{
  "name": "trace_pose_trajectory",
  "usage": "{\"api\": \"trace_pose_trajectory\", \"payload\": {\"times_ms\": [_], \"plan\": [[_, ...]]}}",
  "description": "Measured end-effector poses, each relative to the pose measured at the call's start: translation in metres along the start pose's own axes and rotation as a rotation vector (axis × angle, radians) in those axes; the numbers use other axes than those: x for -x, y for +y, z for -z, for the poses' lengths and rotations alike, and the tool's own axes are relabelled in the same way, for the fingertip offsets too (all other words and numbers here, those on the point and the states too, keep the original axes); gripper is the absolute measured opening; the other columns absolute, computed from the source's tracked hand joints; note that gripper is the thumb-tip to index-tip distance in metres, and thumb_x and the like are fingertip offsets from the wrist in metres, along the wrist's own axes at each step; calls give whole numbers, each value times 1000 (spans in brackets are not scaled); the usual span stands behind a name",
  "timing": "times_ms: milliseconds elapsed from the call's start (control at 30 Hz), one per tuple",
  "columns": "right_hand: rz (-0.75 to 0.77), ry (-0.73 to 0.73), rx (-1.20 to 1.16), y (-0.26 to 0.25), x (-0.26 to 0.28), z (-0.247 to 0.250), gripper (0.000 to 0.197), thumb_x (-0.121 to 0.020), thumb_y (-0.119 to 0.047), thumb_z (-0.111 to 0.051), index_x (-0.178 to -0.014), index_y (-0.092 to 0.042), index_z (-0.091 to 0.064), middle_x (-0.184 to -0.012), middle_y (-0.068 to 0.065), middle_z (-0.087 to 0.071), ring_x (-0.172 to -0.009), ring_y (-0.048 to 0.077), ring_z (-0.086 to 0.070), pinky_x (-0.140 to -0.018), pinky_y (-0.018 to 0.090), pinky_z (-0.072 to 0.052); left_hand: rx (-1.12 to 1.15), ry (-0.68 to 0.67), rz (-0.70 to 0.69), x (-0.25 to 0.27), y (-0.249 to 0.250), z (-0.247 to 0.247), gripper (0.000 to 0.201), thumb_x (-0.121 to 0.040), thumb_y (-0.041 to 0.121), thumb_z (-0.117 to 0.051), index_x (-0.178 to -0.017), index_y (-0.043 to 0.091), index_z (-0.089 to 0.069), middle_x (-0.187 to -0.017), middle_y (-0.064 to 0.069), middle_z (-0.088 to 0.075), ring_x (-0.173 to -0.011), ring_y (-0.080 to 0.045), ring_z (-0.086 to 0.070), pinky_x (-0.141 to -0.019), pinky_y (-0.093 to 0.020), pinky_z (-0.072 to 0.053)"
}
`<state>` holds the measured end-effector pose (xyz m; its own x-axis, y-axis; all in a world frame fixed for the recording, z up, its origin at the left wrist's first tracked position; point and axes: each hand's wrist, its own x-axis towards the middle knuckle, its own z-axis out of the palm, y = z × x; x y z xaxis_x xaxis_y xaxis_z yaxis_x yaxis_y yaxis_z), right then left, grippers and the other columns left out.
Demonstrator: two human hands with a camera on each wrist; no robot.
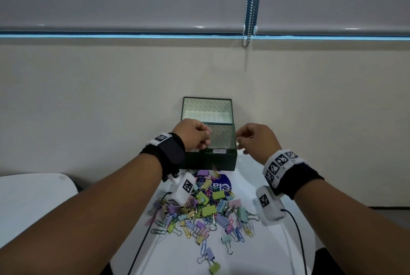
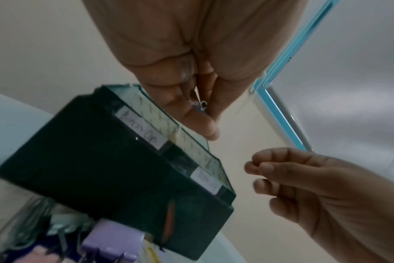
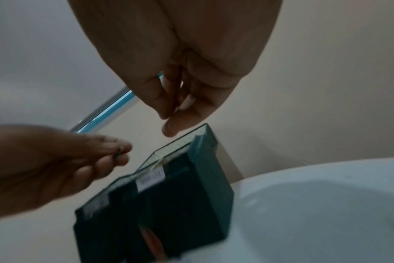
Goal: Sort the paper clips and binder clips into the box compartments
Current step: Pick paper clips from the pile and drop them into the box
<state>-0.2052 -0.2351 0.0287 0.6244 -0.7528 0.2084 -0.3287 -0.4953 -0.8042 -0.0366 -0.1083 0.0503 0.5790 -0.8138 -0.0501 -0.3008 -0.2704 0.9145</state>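
Left hand (image 1: 192, 133): pinches one small clip (image 2: 200, 105) above the box (image 1: 218, 160), apparently poised to drop it.
Right hand (image 1: 255, 139): fingers curled at the box's right edge; contents indiscernible.
Compartments: two, each labelled in front.
Clip pile (image 1: 204, 210): dozens, uncounted, on the table (image 1: 277, 250) before the box, within reach.

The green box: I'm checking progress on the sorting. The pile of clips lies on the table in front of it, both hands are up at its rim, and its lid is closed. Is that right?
Not the lid. The head view shows the green box open, its lid standing up behind. The pile of clips does lie before it, with left hand and right hand at the rim.
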Motion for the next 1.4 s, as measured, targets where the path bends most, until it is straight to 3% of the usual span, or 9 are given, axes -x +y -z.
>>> {"api": "trace_pose_trajectory", "payload": {"times_ms": [233,367,467,600,800,933,1133,1267,1400], "plan": [[100,-342,386,29,30,-12,16,-88,-14,-65,-85,-29,-71,-83,-15,-68,-76,3,-62,-75,18,-45,-36,-28,20,-11,5,-22,24,-97,0,-54,-118,5,-65,-97,-11,-69,-86,-20,-70,-85,-36,-60],[71,-447,460,31,33,-20,27,-91,-16,-64,-111,-31,-75,-109,-13,-71,-93,6,-62,-91,25,-50,-365,-70,-130,-5,9,-12,42,-97,1,-49,-136,13,-58,-126,-4,-65,-114,-18,-63,-97,-38,-54],[77,-483,524,36,32,-32,39,-92,-18,-59,-124,-38,-69,-125,-13,-68,-110,13,-62,-100,32,-49,-509,-28,-266,12,7,7,27,-97,11,-54,-117,22,-69,-107,7,-71,-94,-8,-68,-87,-30,-56],[121,-536,571,33,31,-43,33,-93,-36,-63,-126,-31,-67,-122,-4,-66,-107,20,-63,-95,35,-52,-694,-210,-197,33,-21,32,10,-95,26,-62,-99,28,-70,-88,11,-72,-79,-4,-69,-80,-27,-56],[122,-515,556,32,32,-46,13,-90,-26,-70,-104,-26,-71,-104,-7,-62,-94,14,-60,-80,25,-46,-1052,-376,-147,41,-68,40,48,-96,31,-57,-144,29,-48,-133,6,-54,-115,-13,-54,-96,-23,-41],[131,-505,561,34,33,-46,14,-89,-12,-64,-79,-22,-65,-92,-5,-68,-87,15,-64,-73,25,-50,-1081,-373,-202,39,-78,34,34,-90,27,-64,-124,26,-61,-111,3,-55,-97,-17,-55,-81,-26,-45],[196,-398,470,32,33,-40,21,-93,-17,-61,-79,-32,-54,-88,-9,-68,-78,12,-62,-73,27,-53,-1032,-289,-261,44,-83,36,5,-89,26,-64,-84,26,-64,-96,7,-56,-84,-11,-56,-76,-23,-46],[202,-350,392,35,30,-39,15,-99,-13,-49,-101,-26,-54,-84,-5,-67,-68,14,-62,-67,28,-52,-981,-187,-295,50,-81,39,8,-93,26,-57,-87,23,-61,-90,7,-62,-83,-13,-58,-76,-28,-50],[145,-468,445,34,28,-41,18,-100,-12,-45,-103,-23,-59,-98,1,-66,-87,19,-59,-74,27,-46,-864,-141,-172,53,-85,43,19,-96,14,-46,-105,27,-56,-91,6,-64,-83,-16,-60,-76,-33,-50]]}}
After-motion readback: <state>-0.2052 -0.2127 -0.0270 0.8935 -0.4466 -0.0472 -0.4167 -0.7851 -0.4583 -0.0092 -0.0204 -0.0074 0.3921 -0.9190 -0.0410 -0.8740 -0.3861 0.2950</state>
